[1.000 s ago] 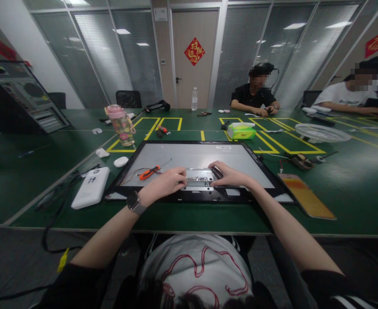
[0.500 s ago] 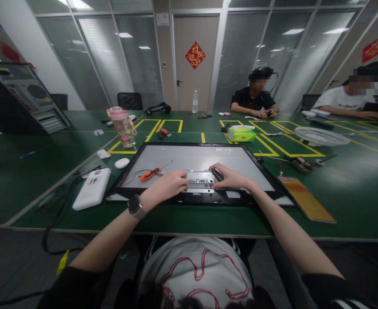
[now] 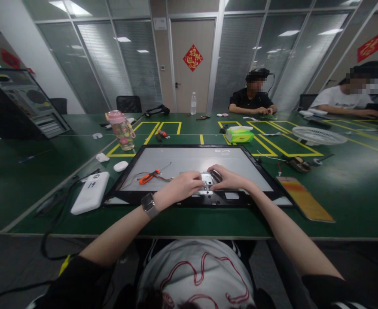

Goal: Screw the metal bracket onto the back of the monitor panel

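A flat display panel [image 3: 189, 159] with a black frame lies face down or back up on the green table; I cannot tell which. A silvery metal bracket [image 3: 206, 177] rests at its near edge, in the middle. My left hand [image 3: 189, 184], wearing a watch, reaches across the bracket's left part with its fingers pinched at the middle; what is between them is hidden. My right hand [image 3: 228, 178] grips the bracket's right end, thumb and fingers curved around a dark, shiny part. An orange-handled screwdriver [image 3: 149, 177] lies on the panel beside some thin wires [image 3: 131, 177].
Left of the panel are a white power bank [image 3: 90, 193], a white case [image 3: 121, 166] and a pink-lidded bottle [image 3: 120, 131]. A phone [image 3: 305, 199] lies on the right. Farther back are a tissue pack [image 3: 239, 134] and a white round grille [image 3: 319, 135]. Two people sit across the table.
My left hand has slid right along the bracket, closer to my right hand. The right hand stays at the bracket's right end. The view has shifted slightly.
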### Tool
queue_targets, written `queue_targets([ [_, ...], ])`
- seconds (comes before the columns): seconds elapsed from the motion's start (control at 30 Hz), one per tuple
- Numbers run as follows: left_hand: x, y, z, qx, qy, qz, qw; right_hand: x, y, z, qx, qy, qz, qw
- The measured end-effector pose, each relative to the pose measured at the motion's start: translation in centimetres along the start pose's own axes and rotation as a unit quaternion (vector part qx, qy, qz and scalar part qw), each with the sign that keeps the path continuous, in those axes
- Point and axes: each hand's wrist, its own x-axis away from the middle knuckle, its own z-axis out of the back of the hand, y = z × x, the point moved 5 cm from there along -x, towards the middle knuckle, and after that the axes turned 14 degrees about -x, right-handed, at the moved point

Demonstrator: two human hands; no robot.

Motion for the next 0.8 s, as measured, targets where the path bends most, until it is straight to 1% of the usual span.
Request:
queue_targets([
  [0.13, -1.3, 0.5, -1.2, -0.017, 0.020, -0.052, 0.998, -0.1, 0.2, -0.1, 0.006, 0.001, 0.011, 1.000],
  [0.23, -1.6, 0.5, -1.6, -0.045, 0.030, -0.064, 0.996, -0.2, 0.3, -0.1, 0.010, 0.001, 0.016, 1.000],
  [0.33, -1.5, 0.7, -1.6, -0.086, 0.023, -0.072, 0.993, -0.2, 0.3, -0.1, 0.010, 0.003, 0.018, 1.000],
  [0.47, -1.7, 1.0, -1.4, -0.116, -0.003, -0.073, 0.991, -0.2, 0.2, 0.0, 0.002, 0.005, 0.018, 1.000],
  [0.63, -1.8, 1.0, -1.2, -0.104, -0.007, -0.073, 0.992, -0.2, 0.4, 0.0, 0.006, 0.006, 0.019, 1.000],
  [0.8, -1.7, 0.9, -1.1, -0.086, 0.008, -0.070, 0.994, -0.1, 0.2, 0.0, 0.005, 0.007, 0.020, 1.000],
])
